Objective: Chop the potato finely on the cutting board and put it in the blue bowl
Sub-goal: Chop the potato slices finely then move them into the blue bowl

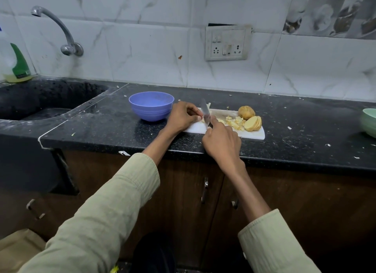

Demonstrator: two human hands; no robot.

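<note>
A white cutting board [253, 133] lies on the black counter. On it sit a potato end piece [246, 112], a fan of potato slices [253, 123] and a small heap of chopped potato [234, 122]. My right hand [221, 142] grips a knife [205, 113], its blurred blade pointing up and away over the board's left part. Just left of the blade, my left hand [182, 117] pinches a small potato piece with curled fingers. The blue bowl [151, 105] stands left of the board, beside my left hand, and looks empty.
A dark sink [40, 101] with a wall tap [65, 34] lies at the left, a soap bottle [15, 63] behind it. A green bowl [369, 121] stands at the right edge. Potato scraps dot the black counter [305, 126]. Cabinet doors sit below.
</note>
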